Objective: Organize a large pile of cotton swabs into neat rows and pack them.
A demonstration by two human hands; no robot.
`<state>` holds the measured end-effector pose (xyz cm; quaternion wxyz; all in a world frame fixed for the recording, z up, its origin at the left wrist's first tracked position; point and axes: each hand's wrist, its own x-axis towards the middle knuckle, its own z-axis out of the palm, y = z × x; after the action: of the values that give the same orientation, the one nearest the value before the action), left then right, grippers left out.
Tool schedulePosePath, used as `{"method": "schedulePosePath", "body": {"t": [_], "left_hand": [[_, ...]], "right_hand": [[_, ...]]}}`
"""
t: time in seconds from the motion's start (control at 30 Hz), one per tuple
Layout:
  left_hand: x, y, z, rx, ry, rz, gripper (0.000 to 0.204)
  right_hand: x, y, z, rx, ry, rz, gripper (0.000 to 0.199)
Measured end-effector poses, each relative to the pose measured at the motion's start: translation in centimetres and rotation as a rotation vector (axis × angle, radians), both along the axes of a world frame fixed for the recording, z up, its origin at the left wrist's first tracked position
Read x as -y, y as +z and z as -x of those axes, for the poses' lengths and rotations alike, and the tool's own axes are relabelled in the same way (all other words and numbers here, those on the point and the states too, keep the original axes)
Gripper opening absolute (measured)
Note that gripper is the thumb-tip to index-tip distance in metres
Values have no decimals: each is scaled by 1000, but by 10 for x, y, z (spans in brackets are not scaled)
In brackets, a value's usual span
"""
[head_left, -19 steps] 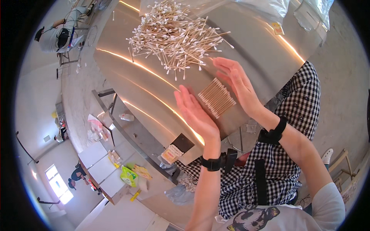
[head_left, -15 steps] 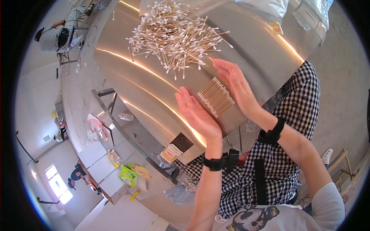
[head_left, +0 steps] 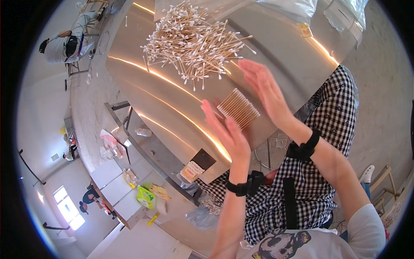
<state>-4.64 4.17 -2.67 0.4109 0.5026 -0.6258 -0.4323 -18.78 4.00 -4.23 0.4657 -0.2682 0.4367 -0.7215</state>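
Note:
A neat row of cotton swabs (head_left: pixel 238 109) lies side by side on the shiny metal table (head_left: pixel 172 114), white tips lined up at both ends. My left hand (head_left: pixel 228 134) is at the row's lower left edge, fingers stretched out and thumb raised over the swabs' near corner; whether it touches them I cannot tell. On the other side, my right hand (head_left: pixel 266 93) is held on edge with its fingers straight, a small gap from the row. Neither hand grips anything. Beyond them spreads a large loose heap of cotton swabs (head_left: pixel 189 45).
Near the table's left corner sits a bundle of packed swabs (head_left: pixel 192 171) beside a dark plate (head_left: pixel 203 159). Clear plastic bags (head_left: pixel 293 11) lie at the far right, close to a small yellow packet (head_left: pixel 305 30). A lower white table (head_left: pixel 123 190) with a green bag (head_left: pixel 145 197) stands left.
My left hand has turned from palm-up to more on edge, its thumb now lifted over the swabs. My right hand has moved slightly up with its fingers straight.

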Motion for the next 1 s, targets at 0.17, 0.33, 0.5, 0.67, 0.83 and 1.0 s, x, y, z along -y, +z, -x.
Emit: {"method": "schedulePosePath", "body": {"t": [0.17,0.33,0.5,0.67,0.83,1.0], "left_hand": [[-15,-7,1,1047,-421,287,107],[-11,-4,4,1040,-432,278,114],[5,3,5,1018,-390,262,114],[9,-1,0,1017,-476,284,106],[16,16,-15,236,-51,-44,84],[30,5,-25,-406,194,-161,78]], "right_hand": [[2,11,14,-49,-31,-44,61],[-1,12,14,-56,-38,-77,52],[1,18,24,-62,-12,-80,57],[2,14,21,-54,-14,-86,58],[1,13,27,118,-54,-25,53],[5,1,-1,172,-7,13,52]]}}
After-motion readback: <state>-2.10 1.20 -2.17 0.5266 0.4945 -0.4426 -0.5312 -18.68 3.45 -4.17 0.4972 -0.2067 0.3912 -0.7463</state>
